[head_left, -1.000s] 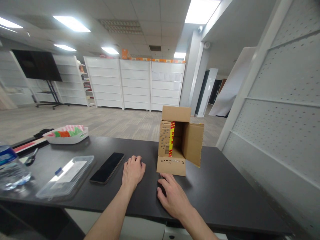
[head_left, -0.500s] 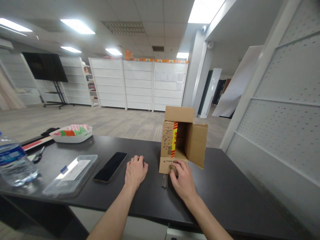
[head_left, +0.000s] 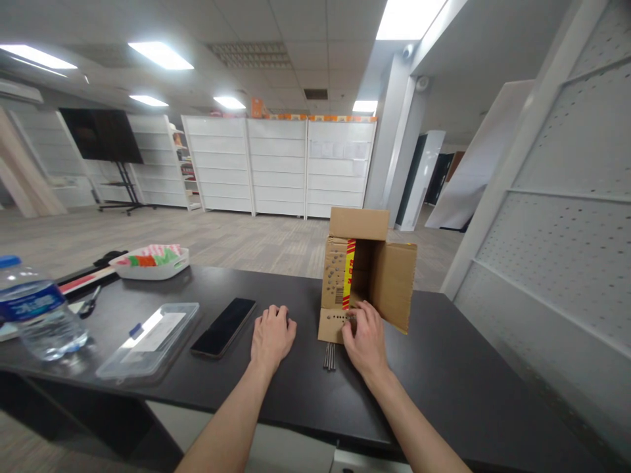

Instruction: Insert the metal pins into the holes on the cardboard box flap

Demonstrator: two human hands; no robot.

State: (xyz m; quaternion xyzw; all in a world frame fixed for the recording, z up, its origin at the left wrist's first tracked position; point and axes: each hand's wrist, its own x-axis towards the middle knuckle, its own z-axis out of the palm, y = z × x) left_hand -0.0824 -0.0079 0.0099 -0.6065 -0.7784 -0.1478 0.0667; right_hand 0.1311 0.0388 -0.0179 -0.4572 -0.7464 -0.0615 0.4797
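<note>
Lining L side: water btl. (head_left: 42,315), clear plastic case (head_left: 152,341), phone (head_left: 224,327); open cardboard box (head_left: 334,282) stands R of ctr., thin metal rods (head_left: 329,358) by its front flap (head_left: 329,326). R hand (head_left: 367,336) bends over that flap, can't tell if gripping; L hand (head_left: 273,336) lies loosely curled, can't see if holding anything. Dark table (head_left: 444,374) below, white shelving (head_left: 276,167) behind, patterned flr. (head_left: 246,238)

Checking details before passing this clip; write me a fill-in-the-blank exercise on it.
Beside the left hand lies a dark-screened ____.
The right hand is at the lower flap of the cardboard ____.
Metal rods lie nearer the ____ hand.
The bottle has a ____ cap.
Missing words: phone; box; right; blue.
</note>
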